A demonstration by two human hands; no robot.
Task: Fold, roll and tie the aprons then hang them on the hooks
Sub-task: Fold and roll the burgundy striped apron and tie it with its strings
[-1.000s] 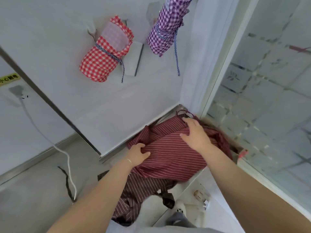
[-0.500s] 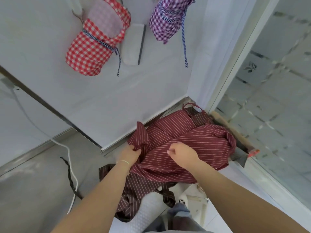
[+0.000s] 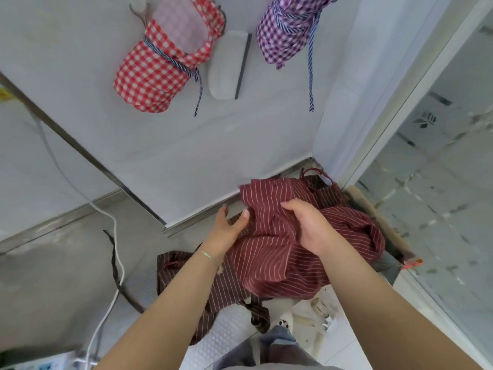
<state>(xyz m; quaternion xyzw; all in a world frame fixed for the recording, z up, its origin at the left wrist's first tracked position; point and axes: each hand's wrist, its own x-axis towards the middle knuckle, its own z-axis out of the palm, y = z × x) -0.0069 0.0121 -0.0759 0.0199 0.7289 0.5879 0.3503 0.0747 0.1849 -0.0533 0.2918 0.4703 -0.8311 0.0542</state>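
Observation:
A maroon apron with thin white stripes [image 3: 269,252] lies bunched in a heap low against the wall. My right hand [image 3: 309,225] grips a fold on top of it. At the heap's left edge my left hand [image 3: 229,228] has straight fingers, the thumb touching the cloth. A darker brown striped apron [image 3: 181,273] lies under and left of the heap. On the wall above hang two rolled, tied aprons: a red gingham one [image 3: 160,68] and a purple gingham one [image 3: 288,30].
A white block with a dark edge [image 3: 229,65] is fixed between the hanging rolls. A white cable [image 3: 112,263] and a dark strap [image 3: 117,273] trail over the grey floor at left. A patterned glass panel [image 3: 432,166] stands at right. My foot [image 3: 280,335] is below.
My left hand has let go of the cloth and opened at the heap's left edge. My right hand has moved up and taken hold of a fold. The heap is more bunched.

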